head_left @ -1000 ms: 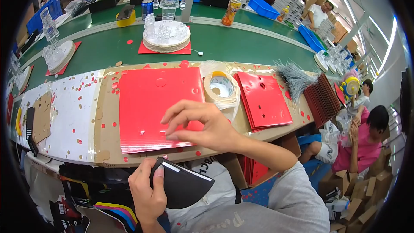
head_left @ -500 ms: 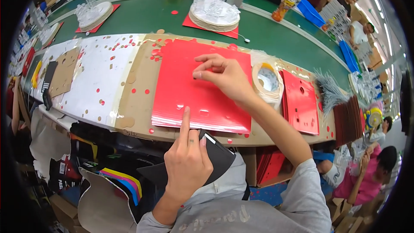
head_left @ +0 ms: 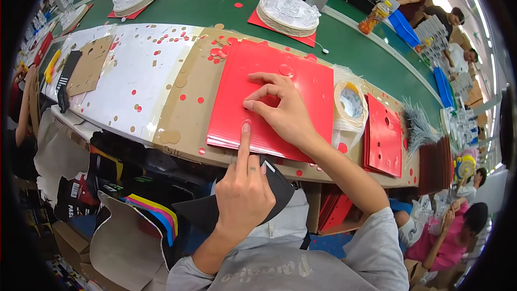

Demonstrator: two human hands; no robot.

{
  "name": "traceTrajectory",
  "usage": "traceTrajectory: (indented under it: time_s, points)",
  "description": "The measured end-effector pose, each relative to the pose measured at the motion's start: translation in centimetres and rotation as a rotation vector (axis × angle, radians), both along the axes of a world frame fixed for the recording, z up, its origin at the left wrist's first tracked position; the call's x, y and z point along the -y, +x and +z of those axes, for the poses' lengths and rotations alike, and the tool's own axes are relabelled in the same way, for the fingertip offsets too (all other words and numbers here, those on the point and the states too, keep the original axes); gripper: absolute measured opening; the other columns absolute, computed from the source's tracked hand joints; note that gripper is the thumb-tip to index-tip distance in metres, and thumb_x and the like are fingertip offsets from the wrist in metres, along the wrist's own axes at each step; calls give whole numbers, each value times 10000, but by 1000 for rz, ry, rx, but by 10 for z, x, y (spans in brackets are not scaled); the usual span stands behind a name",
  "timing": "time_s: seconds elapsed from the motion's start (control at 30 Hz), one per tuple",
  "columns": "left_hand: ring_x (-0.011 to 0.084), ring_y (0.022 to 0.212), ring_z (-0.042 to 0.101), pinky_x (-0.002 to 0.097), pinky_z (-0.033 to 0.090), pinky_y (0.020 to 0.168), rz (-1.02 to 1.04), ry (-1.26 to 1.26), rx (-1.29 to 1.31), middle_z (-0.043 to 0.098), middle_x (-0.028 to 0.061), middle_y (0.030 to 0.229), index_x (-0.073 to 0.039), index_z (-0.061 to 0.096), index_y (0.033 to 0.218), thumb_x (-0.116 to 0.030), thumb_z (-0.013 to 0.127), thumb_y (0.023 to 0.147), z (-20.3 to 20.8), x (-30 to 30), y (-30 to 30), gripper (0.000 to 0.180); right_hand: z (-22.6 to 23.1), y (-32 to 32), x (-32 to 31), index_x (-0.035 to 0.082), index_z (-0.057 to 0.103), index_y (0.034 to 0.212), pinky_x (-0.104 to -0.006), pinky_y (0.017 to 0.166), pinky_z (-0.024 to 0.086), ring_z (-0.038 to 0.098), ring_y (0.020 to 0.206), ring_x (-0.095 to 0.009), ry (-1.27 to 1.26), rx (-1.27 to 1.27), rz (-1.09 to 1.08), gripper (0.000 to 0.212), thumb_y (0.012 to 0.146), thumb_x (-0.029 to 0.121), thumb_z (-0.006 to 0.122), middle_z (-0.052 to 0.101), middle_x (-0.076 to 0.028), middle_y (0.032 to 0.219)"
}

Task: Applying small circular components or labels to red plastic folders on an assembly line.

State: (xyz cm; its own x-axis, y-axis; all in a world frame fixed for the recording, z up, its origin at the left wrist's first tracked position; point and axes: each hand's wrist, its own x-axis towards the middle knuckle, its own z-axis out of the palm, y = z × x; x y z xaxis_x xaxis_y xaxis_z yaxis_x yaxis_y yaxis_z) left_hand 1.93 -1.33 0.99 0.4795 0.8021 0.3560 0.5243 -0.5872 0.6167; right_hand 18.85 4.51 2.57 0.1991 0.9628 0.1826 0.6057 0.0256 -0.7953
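A stack of glossy red sheets (head_left: 318,97) lies in front of me on brown cardboard. Over its middle is my right hand (head_left: 283,108), thumb and index fingertips brought together in a pinch and the other fingers loosely bent. Whatever the pinch may hold is too small to make out. My left hand (head_left: 245,188) is at the stack's near edge, its index finger stretched out onto the top sheet beside a small round mark. Its thumb and other fingers are apart, with nothing visible in them. Below it is a black flat piece (head_left: 202,206).
A tape roll (head_left: 351,101) and punched red boards (head_left: 385,137) lie right of the stack, near grey wire-like strands (head_left: 419,124). Red discs (head_left: 218,53) and brown scraps litter the table. Behind, a green conveyor (head_left: 199,5) carries white discs with clear plastic parts (head_left: 288,15).
My view has shifted, so the table appears farther right and higher. My right hand has moved slightly nearer on the red stack, fingertips still pinched. My left index finger stays at the near edge.
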Motion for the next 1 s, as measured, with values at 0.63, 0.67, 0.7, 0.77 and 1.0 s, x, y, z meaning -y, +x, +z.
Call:
traceTrajectory:
  time_s: [0.63,0.67,0.7,0.77,1.0]
  points:
    - [342,680,675,387,535,598,-21,13,-48,469,248,1496,77,556,845,6,649,778,-2,-1,-1,135,-19,90,-38,93,714,1169,-436,1044,440,565,1239,-327,253,539,-263,361,862,281,738,623,-138,1305]
    - [342,680,675,387,535,598,-39,24,-35,469,248,1496,77,556,845,6,649,778,0,0,3,135,-22,117,-39,84,705,1197,-411,1013,455,587,1207,-313,160,601,-258,394,869,301,724,637,-149,1275]
    - [344,681,678,387,537,595,-24,26,-51,462,253,1500,81,561,853,6,651,777,-1,0,2,139,-17,117,-45,74,696,1225,-387,982,469,609,1176,-298,70,644,-229,428,877,322,709,652,-160,1246]
    - [346,683,680,387,538,592,-7,36,-66,455,257,1503,85,566,860,6,653,777,-3,-2,-1,144,-7,117,-46,62,678,1257,-370,964,475,627,1139,-279,-79,446,-184,470,866,321,715,668,-166,1220]
    - [337,671,675,384,554,580,-22,54,-87,455,270,1498,113,597,918,1,656,769,-1,-2,0,196,14,122,-40,18,639,1301,-387,1074,438,623,1205,-326,-162,256,-45,664,760,377,778,667,-197,1270]
